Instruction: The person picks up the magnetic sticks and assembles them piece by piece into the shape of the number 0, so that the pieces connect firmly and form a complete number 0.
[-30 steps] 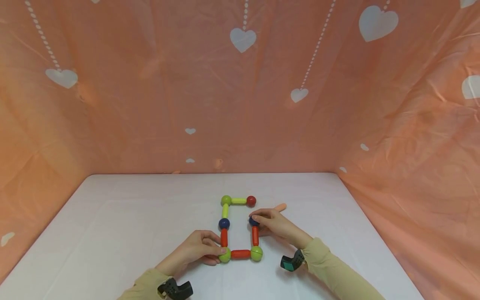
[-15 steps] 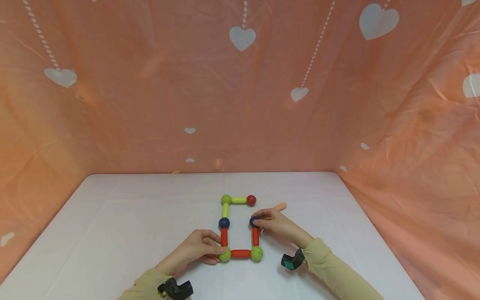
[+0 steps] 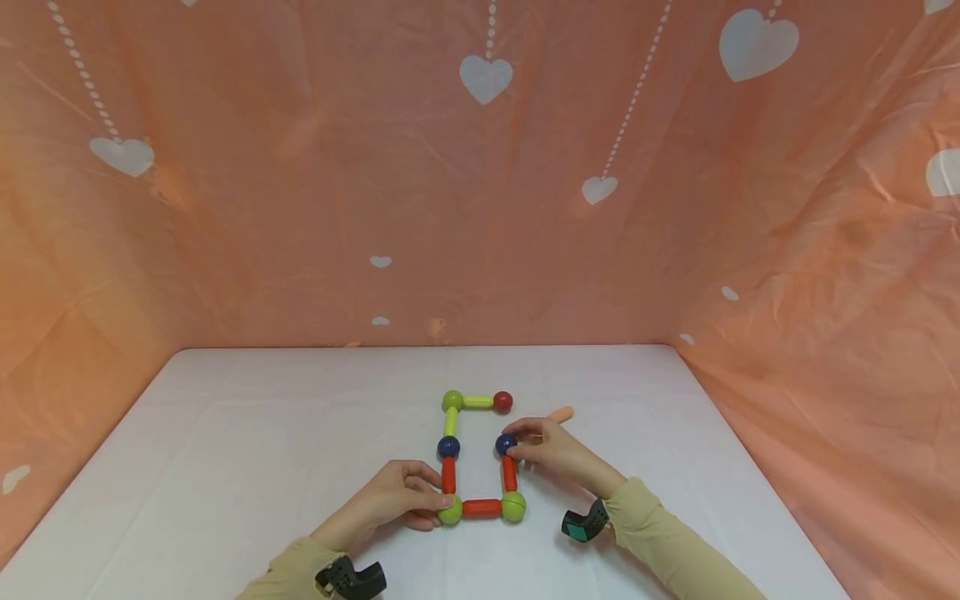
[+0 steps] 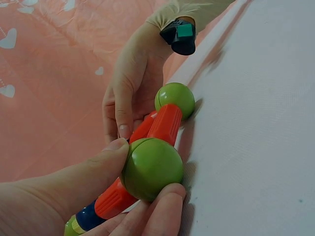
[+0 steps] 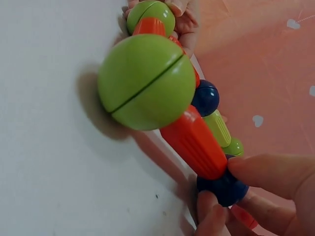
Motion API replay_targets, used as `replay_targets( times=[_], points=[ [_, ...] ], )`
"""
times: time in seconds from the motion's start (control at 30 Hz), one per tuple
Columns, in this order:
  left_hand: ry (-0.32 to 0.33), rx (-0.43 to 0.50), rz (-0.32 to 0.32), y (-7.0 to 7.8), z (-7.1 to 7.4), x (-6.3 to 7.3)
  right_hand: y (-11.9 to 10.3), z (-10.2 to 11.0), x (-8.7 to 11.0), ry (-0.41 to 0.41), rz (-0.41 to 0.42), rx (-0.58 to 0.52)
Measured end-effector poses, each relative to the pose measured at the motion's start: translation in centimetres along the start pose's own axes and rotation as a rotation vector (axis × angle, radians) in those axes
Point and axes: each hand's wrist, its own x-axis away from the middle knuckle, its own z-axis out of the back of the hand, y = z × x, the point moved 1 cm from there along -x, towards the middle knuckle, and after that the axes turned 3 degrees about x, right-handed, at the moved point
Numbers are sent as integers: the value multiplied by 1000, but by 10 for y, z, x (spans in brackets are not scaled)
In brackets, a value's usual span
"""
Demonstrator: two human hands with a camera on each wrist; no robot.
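Observation:
My left hand [image 3: 397, 496] grips the lower-left green ball [image 4: 152, 169] between thumb and fingers. A red stick [image 3: 482, 507] runs from it to a second green ball [image 3: 513, 507] at the lower right. Thumb and fingers of my right hand [image 3: 555, 450] pinch a blue ball [image 5: 224, 187] on the far end of the right-side red stick [image 5: 196, 142]. Up the left side, another red stick [image 3: 448, 475] leads to a blue ball [image 3: 448, 447], then a yellow-green stick [image 3: 450, 422] and a green ball [image 3: 452, 401]. From there a yellow-green stick [image 3: 478, 402] reaches a red ball [image 3: 502, 402].
A peach-coloured stick [image 3: 561, 414] lies just beyond my right hand, partly hidden by it. All of this is on a white-covered table [image 3: 262, 417]. An orange curtain [image 3: 420, 208] with white hearts hangs behind and at the sides.
The blue ball in my right hand has shifted slightly left and toward me, and its red stick leans a little left. My left hand stays in place.

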Motion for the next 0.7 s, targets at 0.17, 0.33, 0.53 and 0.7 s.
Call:
replay_targets(
  times=[0.17, 0.33, 0.53, 0.7],
  points=[
    [-2, 6, -5, 0, 0, 0, 1, 1, 0, 9, -3, 7],
    [-5, 12, -10, 0, 0, 1, 0, 2, 1, 36, 21, 34],
    [-12, 28, -8, -1, 0, 1, 1, 16, 1, 64, 78, 40],
    [-23, 33, -18, -1, 1, 0, -1, 39, -3, 115, 135, 44]
  ],
)
